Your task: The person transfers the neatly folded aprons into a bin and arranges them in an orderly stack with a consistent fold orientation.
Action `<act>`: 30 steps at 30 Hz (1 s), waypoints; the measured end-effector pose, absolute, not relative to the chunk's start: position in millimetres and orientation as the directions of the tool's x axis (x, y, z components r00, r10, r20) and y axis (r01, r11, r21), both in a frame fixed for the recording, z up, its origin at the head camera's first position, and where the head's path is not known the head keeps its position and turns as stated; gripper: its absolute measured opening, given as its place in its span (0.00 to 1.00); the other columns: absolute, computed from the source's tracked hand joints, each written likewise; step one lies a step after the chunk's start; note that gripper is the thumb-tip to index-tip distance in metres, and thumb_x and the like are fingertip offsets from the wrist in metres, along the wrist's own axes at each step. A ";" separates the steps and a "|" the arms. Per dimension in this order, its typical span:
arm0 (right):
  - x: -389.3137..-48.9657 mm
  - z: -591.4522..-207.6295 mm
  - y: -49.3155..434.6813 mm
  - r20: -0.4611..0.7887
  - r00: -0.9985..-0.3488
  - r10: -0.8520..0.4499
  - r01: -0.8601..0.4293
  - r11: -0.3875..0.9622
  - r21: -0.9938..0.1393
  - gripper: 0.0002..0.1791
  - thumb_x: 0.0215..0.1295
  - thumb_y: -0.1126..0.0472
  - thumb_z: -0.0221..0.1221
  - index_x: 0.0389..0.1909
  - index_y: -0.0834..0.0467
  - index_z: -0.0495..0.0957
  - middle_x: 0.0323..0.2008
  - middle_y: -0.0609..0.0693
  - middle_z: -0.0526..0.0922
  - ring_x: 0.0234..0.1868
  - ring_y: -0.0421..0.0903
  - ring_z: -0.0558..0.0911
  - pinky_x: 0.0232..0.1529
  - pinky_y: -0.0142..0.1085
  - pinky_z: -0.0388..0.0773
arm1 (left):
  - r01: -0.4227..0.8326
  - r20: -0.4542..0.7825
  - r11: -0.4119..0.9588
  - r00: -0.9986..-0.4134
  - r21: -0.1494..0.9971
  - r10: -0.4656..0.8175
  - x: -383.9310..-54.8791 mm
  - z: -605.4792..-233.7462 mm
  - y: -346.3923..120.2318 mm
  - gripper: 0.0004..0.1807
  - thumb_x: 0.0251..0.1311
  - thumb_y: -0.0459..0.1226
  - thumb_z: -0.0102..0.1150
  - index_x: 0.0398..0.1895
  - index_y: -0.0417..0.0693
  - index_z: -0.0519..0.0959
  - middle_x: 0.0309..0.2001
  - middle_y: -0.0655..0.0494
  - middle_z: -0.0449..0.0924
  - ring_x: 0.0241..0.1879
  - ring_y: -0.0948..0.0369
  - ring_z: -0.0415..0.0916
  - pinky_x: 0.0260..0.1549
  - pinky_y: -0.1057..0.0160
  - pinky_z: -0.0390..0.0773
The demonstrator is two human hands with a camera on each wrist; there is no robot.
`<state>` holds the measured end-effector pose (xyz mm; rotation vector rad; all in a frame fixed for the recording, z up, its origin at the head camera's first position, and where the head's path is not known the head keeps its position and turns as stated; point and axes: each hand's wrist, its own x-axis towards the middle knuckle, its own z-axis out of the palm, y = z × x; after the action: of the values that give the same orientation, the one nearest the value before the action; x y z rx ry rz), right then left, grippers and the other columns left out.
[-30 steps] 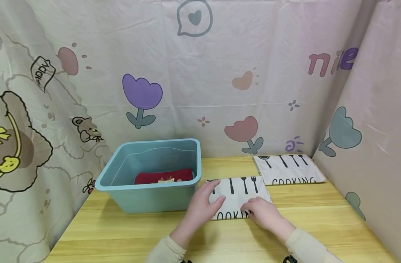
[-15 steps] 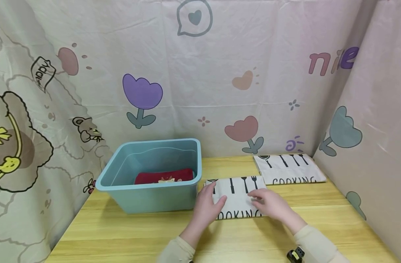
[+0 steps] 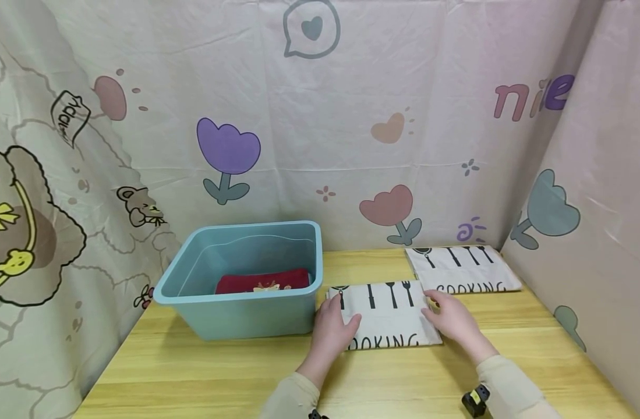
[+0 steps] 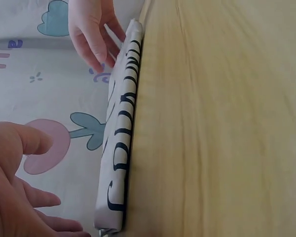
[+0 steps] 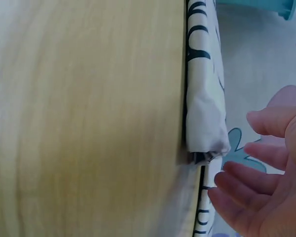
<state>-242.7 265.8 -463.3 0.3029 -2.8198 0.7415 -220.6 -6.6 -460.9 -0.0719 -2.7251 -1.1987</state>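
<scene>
A white folded cloth (image 3: 385,317) with black utensil prints and the word COOKING lies flat on the wooden table. At its left end is my left hand (image 3: 332,333), fingers spread and thumb over the cloth's near left part. My right hand (image 3: 455,321) is at the right end, fingers relaxed, thumb close to the edge. In the left wrist view the folded cloth (image 4: 119,133) shows edge-on, with the left hand's fingers apart. The right wrist view has the right hand (image 5: 266,182) beside the cloth's end (image 5: 204,123), nothing between the fingers.
A second folded cloth (image 3: 463,273) with the same print lies behind to the right, against the curtain. On the left stands a blue-green plastic bin (image 3: 246,319) with a dark red folded cloth (image 3: 262,281) inside. Patterned curtains (image 3: 309,116) surround the wooden table (image 3: 204,378).
My right hand has moved right, from over the front cloth's printed face to its right end. My left hand has shifted slightly right along the left end. The front cloth's right side looks spread flatter.
</scene>
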 end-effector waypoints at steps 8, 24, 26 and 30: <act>-247.5 -464.5 270.4 0.114 -0.990 -0.078 -0.127 0.837 -0.533 0.28 0.65 0.59 0.61 0.60 0.73 0.70 0.50 0.74 0.78 0.50 0.68 0.79 0.52 0.60 0.74 | 0.035 0.097 0.723 -0.994 0.690 -0.044 -227.2 -465.2 -0.8 0.39 0.60 0.46 0.66 0.68 0.33 0.66 0.64 0.31 0.65 0.60 0.38 0.68 0.59 0.42 0.70; -263.1 -471.5 276.5 -0.024 -0.999 -0.027 -0.004 0.749 -0.663 0.24 0.64 0.65 0.60 0.54 0.80 0.71 0.42 0.67 0.82 0.45 0.60 0.81 0.45 0.49 0.80 | -0.014 0.086 0.680 -0.990 0.733 -0.113 -232.3 -469.0 2.5 0.37 0.60 0.44 0.66 0.68 0.33 0.67 0.61 0.32 0.68 0.60 0.39 0.68 0.60 0.43 0.69; -264.0 -472.7 277.6 -0.043 -0.999 -0.027 0.011 0.725 -0.689 0.24 0.63 0.66 0.60 0.53 0.81 0.71 0.41 0.67 0.82 0.44 0.58 0.81 0.44 0.47 0.81 | -0.007 0.104 0.668 -0.987 0.744 -0.126 -232.5 -470.8 2.2 0.36 0.59 0.43 0.66 0.67 0.32 0.68 0.61 0.31 0.69 0.59 0.38 0.69 0.59 0.43 0.70; -263.9 -472.9 278.9 -0.086 -0.996 -0.034 0.042 0.661 -0.749 0.25 0.64 0.68 0.59 0.55 0.83 0.68 0.42 0.67 0.81 0.43 0.55 0.81 0.42 0.44 0.82 | 0.007 0.128 0.654 -0.982 0.757 -0.138 -233.2 -473.8 1.4 0.35 0.58 0.42 0.66 0.65 0.32 0.69 0.59 0.31 0.70 0.57 0.38 0.70 0.58 0.43 0.70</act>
<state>-263.9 278.9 -472.9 -0.0069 -2.9473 1.3327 -233.2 1.4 -473.8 0.1077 -2.6954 -1.2340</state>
